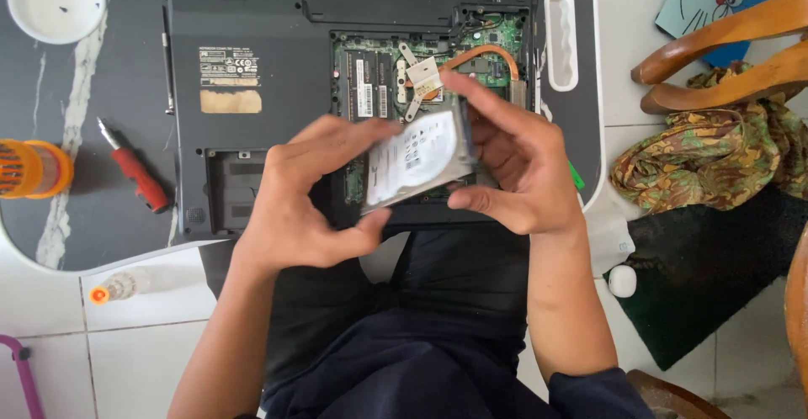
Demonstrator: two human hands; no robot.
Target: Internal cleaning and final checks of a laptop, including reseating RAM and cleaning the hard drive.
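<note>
So the person had the flat, silver-grey rectangular hard drive with a white label [418,160] up in the air, tilted, right above the open bottom of the black laptop [252,91] lying upside down on the dark marble-pattern bench [50,74]. The left hand [307,196] pinched the drive's left and near edges, thumb underneath, fingers [358,133] curled over the label side. The right hand [513,162] clamped the right edge, so both were closed on the drive, neither one loose.

Judging by that, the grip was pretty decent: holding by the edges kept fingers away from whatever circuit board sat on the hidden side. The left fingertips did lie on the label, which probably mattered little. Keeping it low over the laptop was smart too, since a slip would have meant a short fall.

The green circuit board with a copper heat pipe [471,57] sat exposed at the far side, just beyond the drive. A red-handled screwdriver [135,175] lay on the bench to the left, well apart, and a white round bowl [55,0] sat far left.
</note>
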